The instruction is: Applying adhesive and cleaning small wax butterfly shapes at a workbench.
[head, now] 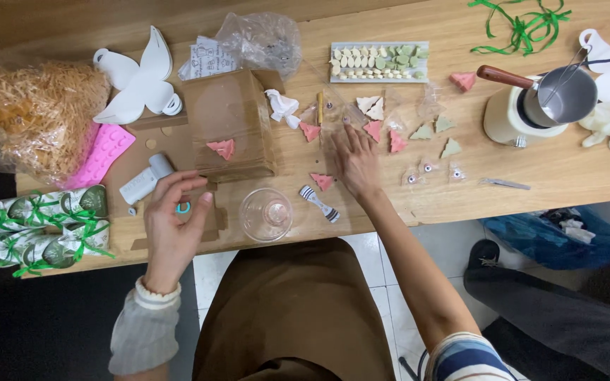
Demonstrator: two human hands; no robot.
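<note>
Cellophane is what makes this head view tricky: a clear sheet [333,113] lies on the wooden table [573,176] under the right hand [356,161], and its edges mostly vanish against the wood, so I can't tell where it ends. That hand lies flat and open on it, fingers spread, gripping nothing. Pink triangle pieces [374,130] sit just beside the fingertips, pale green ones [432,130] a bit further right, with another pink one [322,181] near the wrist.

Left hand [172,227] is curled, pinching a small teal ring [183,207] between thumb and fingertips. It's tiny and half covered by the fingers, so all I can make out is a round blue-green loop, held just above the table's near edge, left of a clear plastic cup [266,214].

Behind the ring stands a brown cardboard box [229,121] with a pink piece on top. A white cylinder [146,179] lies by it. Straw filler [37,113] in a bag is cut off at the left edge, wrapped packets with green ribbon [44,233] sit below it, and a metal pot [565,94] stands at the right.
</note>
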